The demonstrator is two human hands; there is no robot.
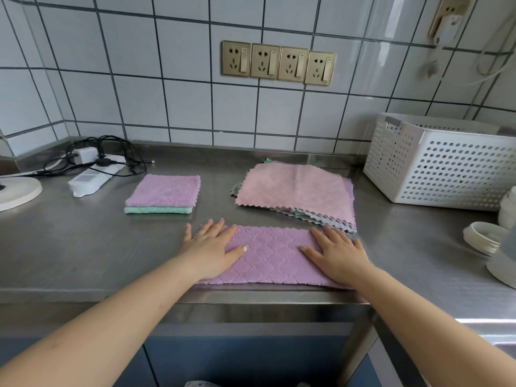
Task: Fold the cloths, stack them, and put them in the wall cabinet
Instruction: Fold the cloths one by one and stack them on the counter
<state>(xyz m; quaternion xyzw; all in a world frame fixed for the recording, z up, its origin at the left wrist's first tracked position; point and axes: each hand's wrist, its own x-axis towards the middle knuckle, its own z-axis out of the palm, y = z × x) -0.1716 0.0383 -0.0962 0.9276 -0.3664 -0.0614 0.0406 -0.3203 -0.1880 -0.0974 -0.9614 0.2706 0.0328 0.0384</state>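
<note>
A purple cloth [272, 254], folded into a long strip, lies at the front edge of the steel counter [83, 247]. My left hand [212, 244] presses flat on its left end and my right hand [337, 250] lies flat on its right end, fingers spread. Behind on the left sits a small stack of folded cloths [164, 194], a purple one on a green one. Behind on the right lies a pile of unfolded cloths [296, 191] with a pink one on top. The wall cabinet is out of view.
A white perforated basket [441, 163] stands at the back right. White lids and containers [483, 238] sit at the right edge. A power strip with a charger and black cables [92, 174] lies at the back left, beside a round white base [16, 191]. Wall sockets [279, 62] are mounted on the tiles.
</note>
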